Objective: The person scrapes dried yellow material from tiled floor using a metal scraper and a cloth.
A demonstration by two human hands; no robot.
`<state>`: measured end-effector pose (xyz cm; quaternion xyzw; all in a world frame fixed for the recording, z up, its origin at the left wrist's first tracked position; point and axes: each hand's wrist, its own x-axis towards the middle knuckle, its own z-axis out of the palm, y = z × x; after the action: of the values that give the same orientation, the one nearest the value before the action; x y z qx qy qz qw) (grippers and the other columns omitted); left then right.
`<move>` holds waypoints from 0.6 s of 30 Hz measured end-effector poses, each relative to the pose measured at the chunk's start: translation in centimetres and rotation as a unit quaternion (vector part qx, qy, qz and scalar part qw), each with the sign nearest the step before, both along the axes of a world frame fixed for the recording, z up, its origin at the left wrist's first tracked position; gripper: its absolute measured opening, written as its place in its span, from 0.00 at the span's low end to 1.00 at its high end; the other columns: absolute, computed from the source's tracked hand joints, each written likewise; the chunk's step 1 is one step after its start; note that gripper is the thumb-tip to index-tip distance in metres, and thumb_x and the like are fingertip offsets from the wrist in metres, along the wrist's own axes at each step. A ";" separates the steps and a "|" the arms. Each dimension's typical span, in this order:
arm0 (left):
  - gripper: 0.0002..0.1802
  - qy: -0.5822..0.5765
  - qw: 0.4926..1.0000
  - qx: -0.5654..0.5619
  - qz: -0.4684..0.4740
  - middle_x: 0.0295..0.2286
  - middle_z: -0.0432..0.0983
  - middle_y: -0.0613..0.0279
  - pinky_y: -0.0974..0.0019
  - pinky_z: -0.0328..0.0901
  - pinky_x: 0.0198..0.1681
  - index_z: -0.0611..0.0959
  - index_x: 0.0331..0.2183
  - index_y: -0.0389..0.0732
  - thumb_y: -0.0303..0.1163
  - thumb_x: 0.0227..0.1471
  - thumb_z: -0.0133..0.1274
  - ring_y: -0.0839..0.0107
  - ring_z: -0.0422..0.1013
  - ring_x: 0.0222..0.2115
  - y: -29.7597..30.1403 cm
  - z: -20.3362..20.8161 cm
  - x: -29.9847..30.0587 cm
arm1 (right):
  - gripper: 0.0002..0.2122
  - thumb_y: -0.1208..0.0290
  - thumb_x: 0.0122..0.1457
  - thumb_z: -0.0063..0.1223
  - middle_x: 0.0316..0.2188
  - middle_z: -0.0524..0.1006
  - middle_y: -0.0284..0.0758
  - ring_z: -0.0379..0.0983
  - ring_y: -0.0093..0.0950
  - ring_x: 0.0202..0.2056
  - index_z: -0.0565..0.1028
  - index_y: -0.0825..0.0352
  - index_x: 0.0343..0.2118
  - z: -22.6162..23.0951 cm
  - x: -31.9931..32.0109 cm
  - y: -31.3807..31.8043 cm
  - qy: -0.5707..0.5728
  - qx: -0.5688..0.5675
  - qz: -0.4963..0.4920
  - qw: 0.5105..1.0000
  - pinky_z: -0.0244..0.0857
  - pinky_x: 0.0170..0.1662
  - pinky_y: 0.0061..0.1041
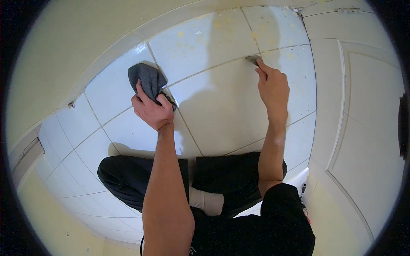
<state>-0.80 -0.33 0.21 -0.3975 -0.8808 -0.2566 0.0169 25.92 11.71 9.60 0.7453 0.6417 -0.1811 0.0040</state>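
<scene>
My left hand [152,109] grips a bunched dark grey cloth [147,77] against the white tiled floor [222,115], left of the middle. Farther off on the right, my right hand [272,87] is closed around a small scraper [253,59]. Its thin grey blade rests at a grout line, near where several tiles meet; the fingers hide its handle. Yellowish stains [213,26] speckle the far tiles beyond the blade.
A pale wall with a skirting board [124,49] curves along the far left. On the right stands a white panelled door [371,94]. My crossed legs in black trousers [128,179] take up the near floor.
</scene>
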 end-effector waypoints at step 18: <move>0.40 0.005 1.000 0.000 0.002 0.40 0.68 0.49 0.50 0.60 0.49 0.73 0.62 0.45 0.35 0.43 0.48 0.48 0.67 0.40 0.0 0.0 0.0 | 0.14 0.66 0.67 0.52 0.35 0.84 0.43 0.81 0.46 0.38 0.82 0.52 0.53 -0.1 0.3 0.7 0.031 0.021 -0.025 0.999 0.76 0.42 0.44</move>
<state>-0.81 -0.38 0.17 -0.3974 -0.8815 -0.2543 0.0218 26.27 12.46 9.51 0.7549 0.6265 -0.1909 -0.0356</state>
